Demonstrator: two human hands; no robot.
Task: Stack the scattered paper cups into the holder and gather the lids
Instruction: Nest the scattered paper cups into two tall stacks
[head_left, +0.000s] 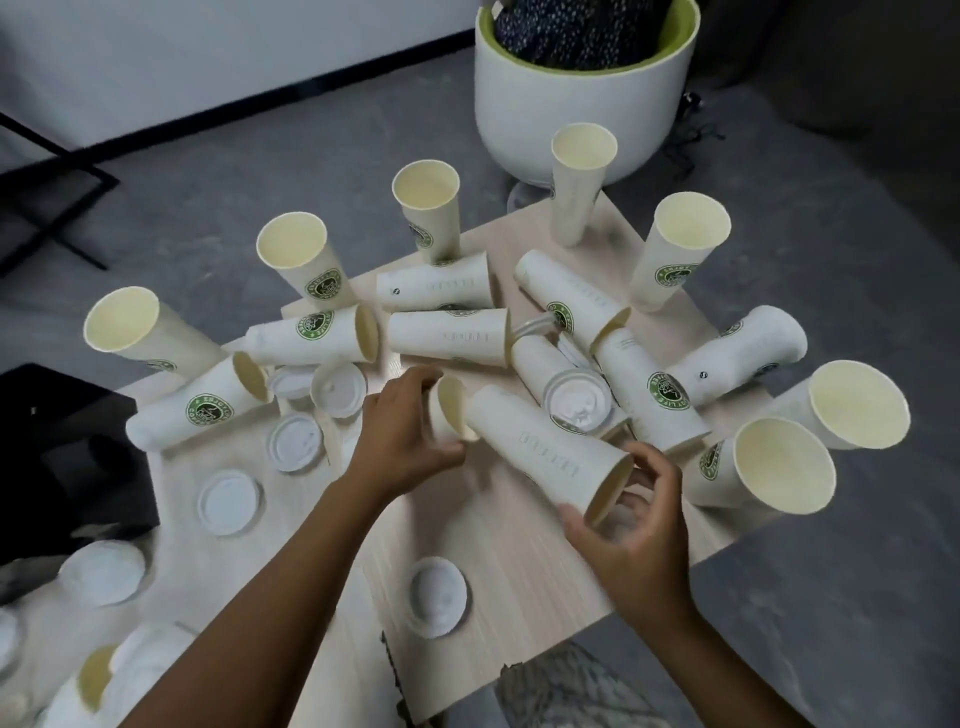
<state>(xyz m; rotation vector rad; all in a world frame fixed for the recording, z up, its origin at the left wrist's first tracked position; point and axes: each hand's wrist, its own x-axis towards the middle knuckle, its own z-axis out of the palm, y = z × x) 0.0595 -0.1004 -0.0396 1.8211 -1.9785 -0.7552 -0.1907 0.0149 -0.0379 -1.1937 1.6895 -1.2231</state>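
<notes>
White paper cups lie all over a pale wooden table (519, 571). Some stand up with their open tops showing, and some lie on their sides. Many have a round green mark on them.

Near the middle of the frame, the left hand (400, 431) has its fingers curled round the rim of a small-looking cup (449, 410) that lies on its side with its open end facing left. Just to the right of it, a long cup (540, 447) lies on its side and points down to the right. The right hand (631, 525) pinches the open rim of this long cup with its thumb and bent fingers.

Flat white lids are spread on the table too. One lid (435, 597) sits at the lower middle, between the two arms. Another lid (228, 501) is at the left, and one more (294, 441) is just above it.

At the top of the frame, a big white tub (582, 104) with a green rim stands on the grey floor (831, 597).
</notes>
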